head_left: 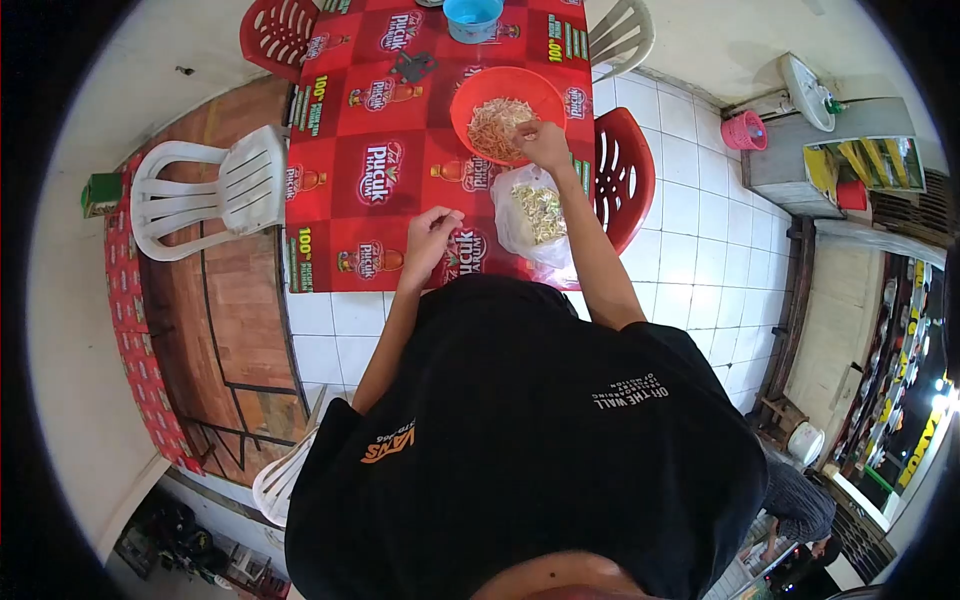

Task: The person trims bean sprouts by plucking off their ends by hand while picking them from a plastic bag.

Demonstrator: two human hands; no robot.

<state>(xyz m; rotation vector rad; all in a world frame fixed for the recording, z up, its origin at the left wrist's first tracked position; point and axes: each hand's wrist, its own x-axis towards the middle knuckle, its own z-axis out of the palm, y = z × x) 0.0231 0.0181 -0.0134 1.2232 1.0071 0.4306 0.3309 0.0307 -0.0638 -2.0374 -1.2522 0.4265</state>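
Note:
A red plastic basin (545, 95) on the table holds a heap of pale and orange shredded strands (497, 127), probably shredded vegetables. My right hand (543, 146) is over the basin's near right side, fingers pinched together and pointing down at the heap; anything between them is too small to make out. Just in front of the basin sits a clear plastic bag (508, 222), open at the top, with bean sprouts (543, 214) in it. Left of the bag, my left hand (431, 241) is above the table's near edge with its fingers curled and fingertips together; what they hold cannot be seen.
The table (335, 215) has a red printed cover. A blue bowl (473, 20) and a dark small object (414, 67) are farther back. A white chair (215, 190) stands at the left, a red chair (628, 180) at the right. Another person (800, 505) is at the lower right.

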